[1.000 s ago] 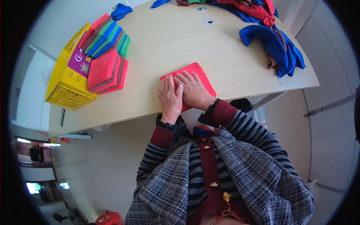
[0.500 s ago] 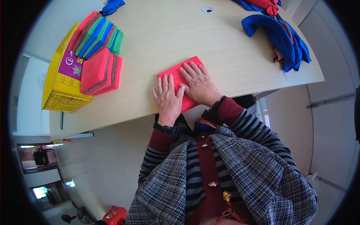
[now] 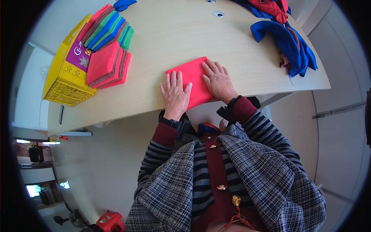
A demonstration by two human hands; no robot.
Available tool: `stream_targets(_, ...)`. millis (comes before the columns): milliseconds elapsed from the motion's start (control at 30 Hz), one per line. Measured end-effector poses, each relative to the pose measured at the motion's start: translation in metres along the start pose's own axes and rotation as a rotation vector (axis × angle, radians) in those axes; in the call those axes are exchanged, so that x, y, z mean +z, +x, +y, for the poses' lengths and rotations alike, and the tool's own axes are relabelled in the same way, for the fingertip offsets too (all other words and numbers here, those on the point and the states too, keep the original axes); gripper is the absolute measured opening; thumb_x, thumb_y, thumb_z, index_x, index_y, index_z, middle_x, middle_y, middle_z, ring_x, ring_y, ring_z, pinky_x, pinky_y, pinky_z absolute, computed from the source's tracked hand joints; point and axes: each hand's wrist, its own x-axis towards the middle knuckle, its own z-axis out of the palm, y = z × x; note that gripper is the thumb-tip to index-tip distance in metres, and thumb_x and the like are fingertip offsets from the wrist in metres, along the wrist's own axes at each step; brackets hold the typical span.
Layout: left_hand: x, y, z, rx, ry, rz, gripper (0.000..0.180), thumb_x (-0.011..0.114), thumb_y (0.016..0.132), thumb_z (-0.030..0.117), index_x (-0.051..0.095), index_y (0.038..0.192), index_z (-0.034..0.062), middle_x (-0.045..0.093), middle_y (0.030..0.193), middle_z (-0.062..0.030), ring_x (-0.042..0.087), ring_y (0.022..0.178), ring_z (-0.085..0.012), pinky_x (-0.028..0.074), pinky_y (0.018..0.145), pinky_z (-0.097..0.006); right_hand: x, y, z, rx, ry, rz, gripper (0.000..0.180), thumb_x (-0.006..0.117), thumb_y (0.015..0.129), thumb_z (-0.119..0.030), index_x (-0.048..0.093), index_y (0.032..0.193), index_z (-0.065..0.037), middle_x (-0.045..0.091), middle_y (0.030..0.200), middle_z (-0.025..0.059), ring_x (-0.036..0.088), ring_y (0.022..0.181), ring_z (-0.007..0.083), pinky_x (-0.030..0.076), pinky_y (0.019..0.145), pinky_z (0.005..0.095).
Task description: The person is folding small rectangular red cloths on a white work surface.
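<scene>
A folded red cloth (image 3: 192, 79) lies flat near the table's front edge. My left hand (image 3: 176, 94) rests on its left side, fingers stretched out and thumb spread. On the right side of the cloth lies my right hand (image 3: 219, 80), its fingers also extended along the edge. Neither hand grips anything. To the left, a stack of folded red and brown cloths (image 3: 104, 63) leans in front of a row of folded green, blue, brown and red ones (image 3: 104, 33).
A yellow plastic basket (image 3: 67, 89) stands at the table's left end, beside the folded cloths. Loose blue cloths (image 3: 288, 46) lie at the right, with a red and blue heap (image 3: 270, 9) beyond. The wooden table (image 3: 174, 34) has a round cable hole (image 3: 218, 14). A red stool (image 3: 111, 221) stands below.
My right hand has slid right, from the middle of the red cloth to its right edge, baring more of the cloth. My left hand stays at the left side. The view has shifted slightly.
</scene>
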Motion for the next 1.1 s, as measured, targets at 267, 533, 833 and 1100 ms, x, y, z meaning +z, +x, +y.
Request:
stream_targets(267,-0.005,-0.013,-0.006,0.003,-0.022,0.048,0.063,0.044,0.105,0.046,0.039,0.153,0.0058,0.033,0.161,-0.0153,0.025,0.152,-0.0339,0.015,0.122,-0.059,-0.019,-0.021,0.009,-0.031,-0.143,0.132,0.051,0.051,0.101,-0.029,0.047,0.147,-0.006,0.044,0.153,0.0164,0.037,0.144,0.0371,0.029,0.118,0.0524)
stream_targets(533,-0.002,-0.051,0.007,0.138,0.006,0.111,0.067,0.059,0.097,0.042,0.045,0.148,-0.0002,0.037,0.159,-0.0174,0.028,0.151,-0.0330,0.015,0.122,-0.058,-0.012,-0.014,-0.054,-0.173,0.184,0.046,0.051,0.051,0.102,-0.029,0.047,0.148,-0.007,0.043,0.155,0.0147,0.034,0.147,0.0362,0.025,0.121,0.0515)
stream_targets(833,-0.003,-0.065,-0.005,0.211,0.032,0.147,0.075,0.068,0.091,0.042,0.045,0.145,-0.0035,0.039,0.156,-0.0203,0.035,0.147,-0.0328,0.020,0.121,-0.058,0.007,-0.015,-0.047,-0.229,0.027,-0.011,0.056,0.046,0.103,-0.037,0.044,0.151,-0.009,0.039,0.159,0.0125,0.030,0.149,0.0337,0.021,0.123,0.0495)
stream_targets(1100,-0.001,-0.064,-0.006,0.225,0.063,0.160,0.075,0.069,0.090,0.042,0.045,0.146,-0.0028,0.040,0.156,-0.0199,0.036,0.147,-0.0324,0.021,0.122,-0.056,-0.004,-0.016,-0.024,-0.124,-0.025,-0.032,0.056,0.046,0.104,-0.036,0.041,0.153,-0.011,0.038,0.159,0.0119,0.028,0.150,0.0342,0.023,0.122,0.0499)
